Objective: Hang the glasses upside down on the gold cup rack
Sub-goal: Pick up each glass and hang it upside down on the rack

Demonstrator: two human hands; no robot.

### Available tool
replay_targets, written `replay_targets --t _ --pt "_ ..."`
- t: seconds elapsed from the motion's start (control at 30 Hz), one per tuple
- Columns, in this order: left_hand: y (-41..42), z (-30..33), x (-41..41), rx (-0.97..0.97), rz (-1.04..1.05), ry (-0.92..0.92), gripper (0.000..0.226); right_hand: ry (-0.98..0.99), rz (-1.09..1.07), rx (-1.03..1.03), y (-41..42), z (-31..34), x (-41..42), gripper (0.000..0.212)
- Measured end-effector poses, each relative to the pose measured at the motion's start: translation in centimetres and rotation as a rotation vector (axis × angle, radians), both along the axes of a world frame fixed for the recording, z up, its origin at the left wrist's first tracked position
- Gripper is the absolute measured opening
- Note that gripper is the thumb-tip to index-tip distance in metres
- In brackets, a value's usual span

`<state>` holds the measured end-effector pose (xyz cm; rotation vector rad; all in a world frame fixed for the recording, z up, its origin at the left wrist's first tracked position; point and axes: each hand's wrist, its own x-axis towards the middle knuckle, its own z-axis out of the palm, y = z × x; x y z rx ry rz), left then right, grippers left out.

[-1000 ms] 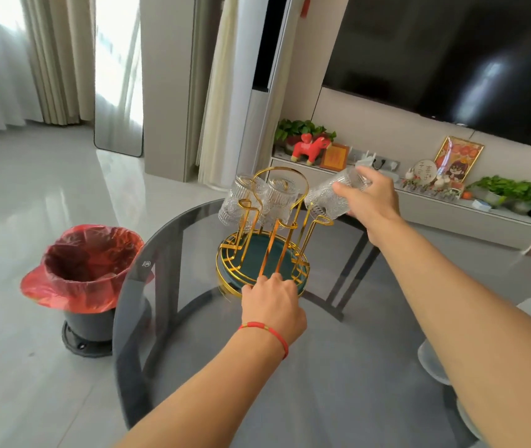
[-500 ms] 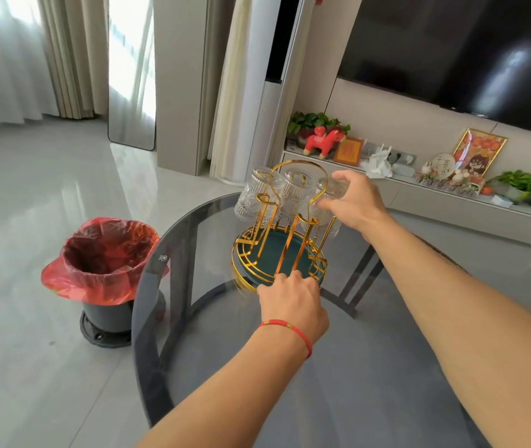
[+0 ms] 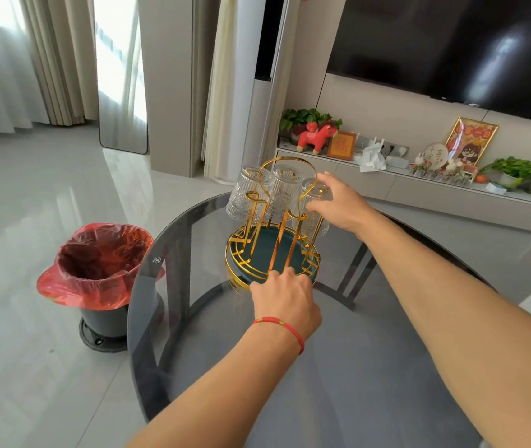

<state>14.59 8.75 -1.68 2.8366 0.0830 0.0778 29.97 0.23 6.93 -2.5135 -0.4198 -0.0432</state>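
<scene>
While left hand (image 3: 285, 297) steadies rack (image 3: 272, 250) mid-table, right hand (image 3: 338, 202) grips glass (image 3: 314, 205).

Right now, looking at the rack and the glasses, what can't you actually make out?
- Head view: whether the right glass sits fully on its prong; the right hand covers part of it.
- Head view: the near rim of the gold cup rack, under the left hand, so its grip there is unclear.
- Head view: any free prongs behind the left glass and the middle glass; ribbed glass blurs them.
</scene>
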Motion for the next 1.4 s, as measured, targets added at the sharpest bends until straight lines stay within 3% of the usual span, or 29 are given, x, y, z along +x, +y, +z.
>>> replay_targets --t 0.2,0.53,0.63,0.77,0.93,1.07,1.2,1.3,1.4 --pt "-0.8 -0.2 -0.4 0.154 0.001 0.002 0.031 -0.087 0.09 -0.151 -0.9 -1.1 -2.6 0.073" --pt "-2.3 -0.7 -2.3 0.25 -0.025 0.058 0.043 -0.18 0.113 -0.141 -8.1 -1.8 -13.5 0.065" --pt "-3.4 -0.6 -3.2 0.184 -0.092 -0.028 0.046 -0.232 0.028 -0.032 -11.4 -2.4 -17.2 0.05" --pt "-6.1 -0.7 -5.4 -0.105 -0.285 -0.126 0.05 -0.391 -0.155 0.171 -16.0 -3.8 -22.0 0.026" --pt "-10.3 -1.0 -8.8 -0.362 -0.537 -0.198 0.055 -0.351 -0.448 0.489 -21.4 -5.2 -25.4 0.027" --pt "-14.6 -1.6 -11.1 -0.516 -0.636 -0.127 0.083 -0.381 -0.612 0.6 -24.8 -5.7 -27.0 0.022" --pt "-18.7 -1.7 -11.7 -0.485 -0.615 -0.179 0.107 -0.326 -0.772 0.741 -26.5 -6.3 -27.1 0.019" --pt "-21.4 -1.5 -11.4 -0.432 -0.53 -0.258 0.109 -0.291 -0.813 0.82 -27.1 -6.4 -27.0 0.019" --pt "-22.5 -1.5 -10.8 -0.474 -0.484 -0.221 0.107 -0.289 -0.812 0.857 -27.3 -6.3 -27.1 0.017"
